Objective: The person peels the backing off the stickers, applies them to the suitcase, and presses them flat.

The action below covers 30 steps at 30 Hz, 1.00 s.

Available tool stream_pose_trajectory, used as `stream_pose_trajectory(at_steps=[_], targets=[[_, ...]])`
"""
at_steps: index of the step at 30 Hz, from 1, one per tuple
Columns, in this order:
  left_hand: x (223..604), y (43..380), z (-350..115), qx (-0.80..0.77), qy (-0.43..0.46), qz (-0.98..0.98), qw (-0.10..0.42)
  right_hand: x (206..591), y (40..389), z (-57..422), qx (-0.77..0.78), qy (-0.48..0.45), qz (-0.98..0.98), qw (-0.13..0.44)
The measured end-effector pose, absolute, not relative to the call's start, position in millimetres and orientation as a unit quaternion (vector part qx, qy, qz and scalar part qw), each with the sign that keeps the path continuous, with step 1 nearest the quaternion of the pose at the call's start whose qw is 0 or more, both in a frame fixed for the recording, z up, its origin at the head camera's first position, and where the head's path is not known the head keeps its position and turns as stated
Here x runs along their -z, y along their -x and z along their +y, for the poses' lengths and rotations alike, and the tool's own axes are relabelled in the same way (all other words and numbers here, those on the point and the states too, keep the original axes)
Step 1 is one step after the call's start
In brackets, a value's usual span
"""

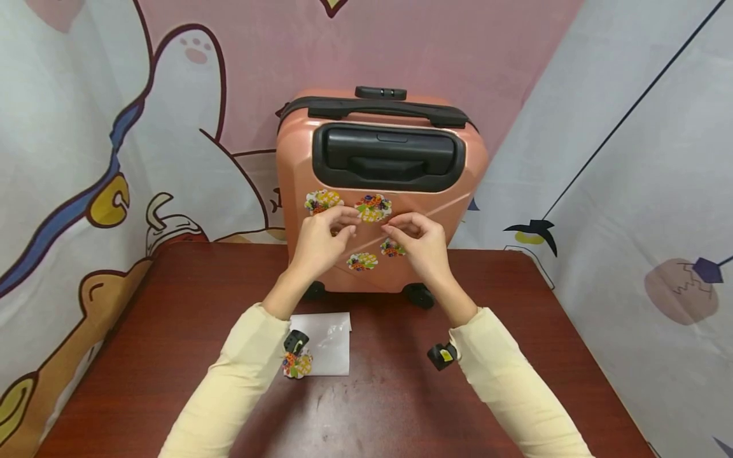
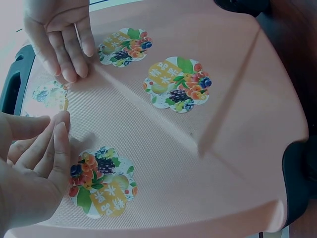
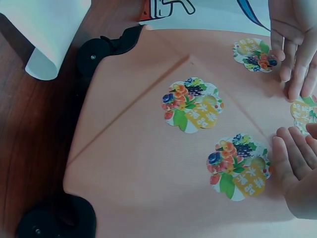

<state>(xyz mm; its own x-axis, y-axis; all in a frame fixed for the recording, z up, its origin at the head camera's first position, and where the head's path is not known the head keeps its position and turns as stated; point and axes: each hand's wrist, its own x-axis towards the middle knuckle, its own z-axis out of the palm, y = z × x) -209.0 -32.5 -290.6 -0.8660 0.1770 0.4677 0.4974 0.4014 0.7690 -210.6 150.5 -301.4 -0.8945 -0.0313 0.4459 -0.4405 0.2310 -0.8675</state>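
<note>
A peach suitcase (image 1: pixel 338 280) stands upright on the table with its black handle recess at the top. Several round fruit-print stickers are on its front. Between both hands lies an upper sticker (image 1: pixel 375 207), partly covered in the right wrist view (image 3: pixel 303 111). My left hand (image 1: pixel 322 242) is at this sticker's left, fingers loosely bent, partly hiding another sticker (image 2: pixel 104 183). To its right my right hand (image 1: pixel 422 245) has its fingertips close to the suitcase. Neither hand visibly holds anything. Lower down sit two more stickers (image 3: pixel 193 105) (image 3: pixel 238 167).
On the brown table (image 1: pixel 378 407) lies a white sheet or packet (image 1: pixel 329 343), with a fruit sticker (image 1: pixel 298 364) at its left corner. Black wheels (image 1: pixel 420 296) show under the suitcase. Cartoon-printed cloth (image 1: pixel 515 127) hangs behind and at both sides.
</note>
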Motion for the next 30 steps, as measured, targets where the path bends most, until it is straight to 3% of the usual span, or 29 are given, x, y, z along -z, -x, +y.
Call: stream_pose_trajectory(at_steps=[14, 22, 30], targets=[[303, 201, -44, 0.518, 0.189, -0.823, 0.137, 317, 204, 150, -0.615, -0.152, -0.766, 0.110], [323, 198, -57, 0.516, 0.188, -0.827, 0.120, 343, 192, 151, -0.585, -0.118, -0.801, 0.052], [349, 190, -79, 0.548, 0.162, -0.818, 0.065, 390, 184, 150, -0.565, -0.119, -0.816, -0.014]])
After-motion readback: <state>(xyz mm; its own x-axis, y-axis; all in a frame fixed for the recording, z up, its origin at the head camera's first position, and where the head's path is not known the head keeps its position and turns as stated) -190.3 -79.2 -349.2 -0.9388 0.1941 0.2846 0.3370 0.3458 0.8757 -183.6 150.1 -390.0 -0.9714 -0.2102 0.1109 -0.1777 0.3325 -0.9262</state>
